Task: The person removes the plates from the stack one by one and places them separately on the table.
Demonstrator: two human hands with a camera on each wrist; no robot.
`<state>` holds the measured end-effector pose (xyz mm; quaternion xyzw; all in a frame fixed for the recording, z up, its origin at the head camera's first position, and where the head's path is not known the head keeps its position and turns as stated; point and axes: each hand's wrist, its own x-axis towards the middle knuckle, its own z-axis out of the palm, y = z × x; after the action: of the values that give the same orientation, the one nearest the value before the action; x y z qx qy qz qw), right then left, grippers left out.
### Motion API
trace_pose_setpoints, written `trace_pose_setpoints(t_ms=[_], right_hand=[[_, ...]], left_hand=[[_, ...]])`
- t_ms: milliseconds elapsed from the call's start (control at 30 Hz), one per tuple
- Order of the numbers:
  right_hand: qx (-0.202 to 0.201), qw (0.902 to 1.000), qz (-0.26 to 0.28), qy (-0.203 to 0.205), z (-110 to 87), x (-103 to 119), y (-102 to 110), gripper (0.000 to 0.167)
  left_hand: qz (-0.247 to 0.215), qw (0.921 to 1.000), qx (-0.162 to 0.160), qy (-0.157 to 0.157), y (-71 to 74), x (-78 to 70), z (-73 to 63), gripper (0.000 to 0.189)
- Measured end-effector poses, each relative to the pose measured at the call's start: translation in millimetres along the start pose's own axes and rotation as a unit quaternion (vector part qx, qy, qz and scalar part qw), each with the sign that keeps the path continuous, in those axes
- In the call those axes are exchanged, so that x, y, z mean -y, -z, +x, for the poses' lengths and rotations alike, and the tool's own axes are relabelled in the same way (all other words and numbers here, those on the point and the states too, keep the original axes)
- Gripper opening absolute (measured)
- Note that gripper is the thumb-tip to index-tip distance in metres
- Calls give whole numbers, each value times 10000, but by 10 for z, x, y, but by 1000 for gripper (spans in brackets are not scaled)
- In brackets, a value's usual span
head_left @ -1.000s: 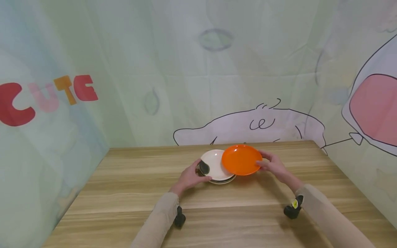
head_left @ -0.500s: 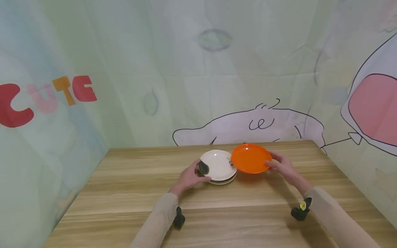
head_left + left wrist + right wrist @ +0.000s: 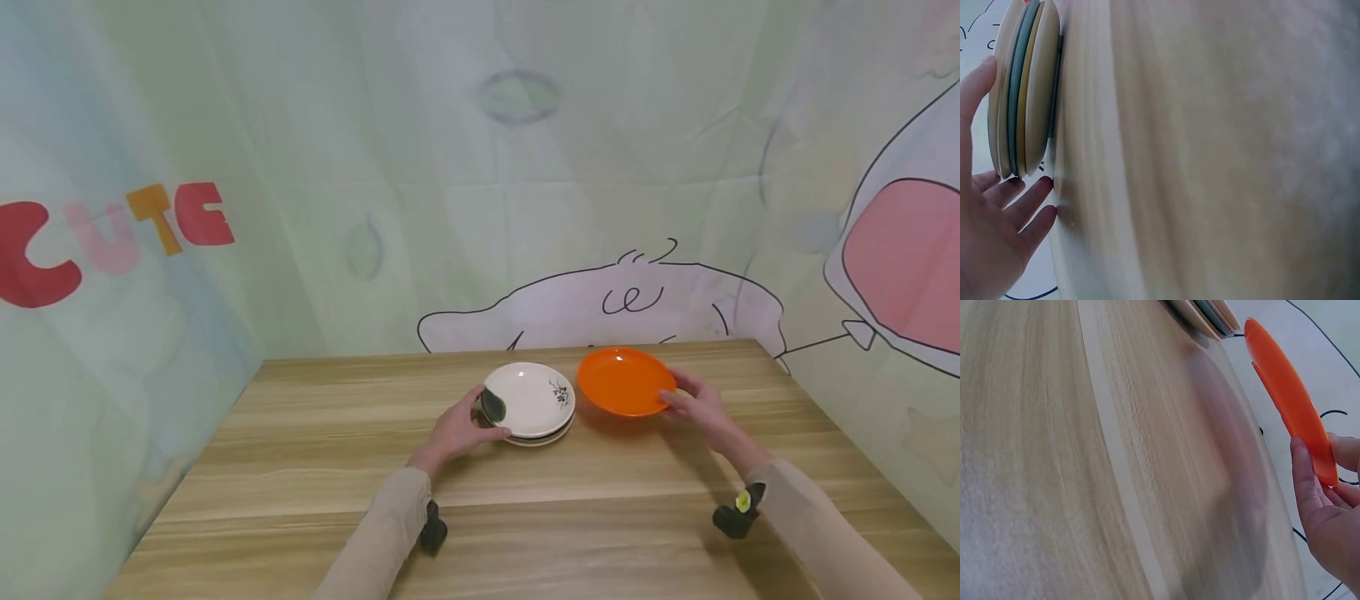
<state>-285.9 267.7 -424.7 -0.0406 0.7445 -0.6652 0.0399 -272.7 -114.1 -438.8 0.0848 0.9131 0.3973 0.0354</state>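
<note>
An orange plate (image 3: pixel 625 382) is held slightly tilted by my right hand (image 3: pixel 699 410), which pinches its right rim between thumb and fingers. In the right wrist view the orange plate (image 3: pixel 1288 394) hangs above the table with its shadow below. To its left sits a stack of plates (image 3: pixel 528 400), the top one cream with a dark green patch and a small floral print. My left hand (image 3: pixel 459 427) rests at the stack's left edge, thumb at the near rim. The left wrist view shows cream, teal and yellowish rims in the stack (image 3: pixel 1029 87), beside loosely spread fingers (image 3: pixel 1029 203).
Both hands work over a wood-grain table (image 3: pixel 480 533). Behind it hangs a pale printed curtain (image 3: pixel 435 250) with cartoon drawings and letters, close to the table's far edge. Black wrist cameras (image 3: pixel 433 529) sit on both sleeves.
My right hand has moved the orange plate rightward, from overlapping the stack to beside it. The floral print on the top cream plate has come into view. My left hand has stayed in place.
</note>
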Motion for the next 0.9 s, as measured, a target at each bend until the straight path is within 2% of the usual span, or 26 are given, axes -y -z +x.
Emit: trace_pose_setpoints(t_ms=[233,500,900], right_hand=[[-28,9996,-206,-188,-5,-37,30,64],[-101,9997,10,-244,7,-151,-1,60],[-113,9985,320,-434,14,-231,-127,64]], left_hand=[[18,10000,-17,-6,-6,10,6,96],[27,10000,-29,14,-15,21,10,96],[-52,10000,-23,10,-9,27,9,97]])
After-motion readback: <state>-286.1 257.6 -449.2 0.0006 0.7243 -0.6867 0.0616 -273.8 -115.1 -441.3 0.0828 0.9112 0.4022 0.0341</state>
